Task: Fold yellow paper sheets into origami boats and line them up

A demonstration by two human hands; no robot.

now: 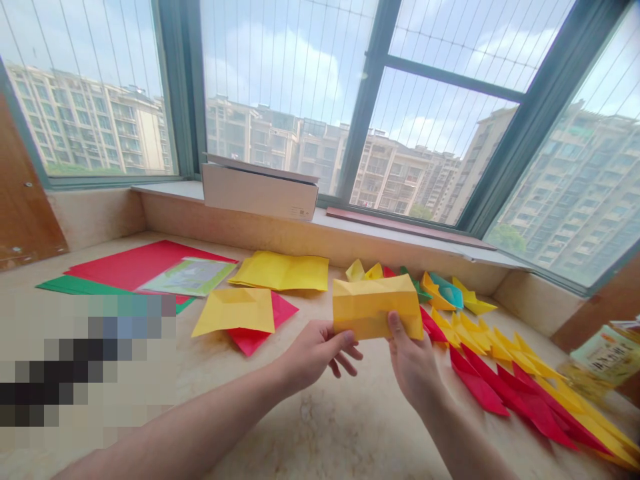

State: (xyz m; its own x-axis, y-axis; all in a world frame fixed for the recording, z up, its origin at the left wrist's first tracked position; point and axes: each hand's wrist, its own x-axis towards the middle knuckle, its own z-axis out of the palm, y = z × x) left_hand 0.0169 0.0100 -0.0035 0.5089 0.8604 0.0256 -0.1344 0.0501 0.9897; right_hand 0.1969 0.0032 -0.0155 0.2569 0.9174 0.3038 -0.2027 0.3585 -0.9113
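A creased sheet of yellow paper (370, 300) is held up above the counter, its long side across and its upper edge slightly bent. My right hand (413, 367) grips it near the lower right, thumb on the front face and the fingers hidden behind. At the lower left corner, my left hand (320, 357) pinches the edge between thumb and forefinger, while its other fingers hang loose underneath. To the left lie a folded yellow sheet (240, 310) and a red sheet (255, 339) partly under it. Folded yellow paper boats (470, 333) and red paper boats (477, 380) lie to the right.
A yellow paper stack (283, 270), red sheets (150, 263), green sheets (85, 285) and a clear packet (193, 275) lie toward the back. A white box (257, 191) stands on the sill. At the right edge is a labelled bottle (605, 357). The lower left is pixelated.
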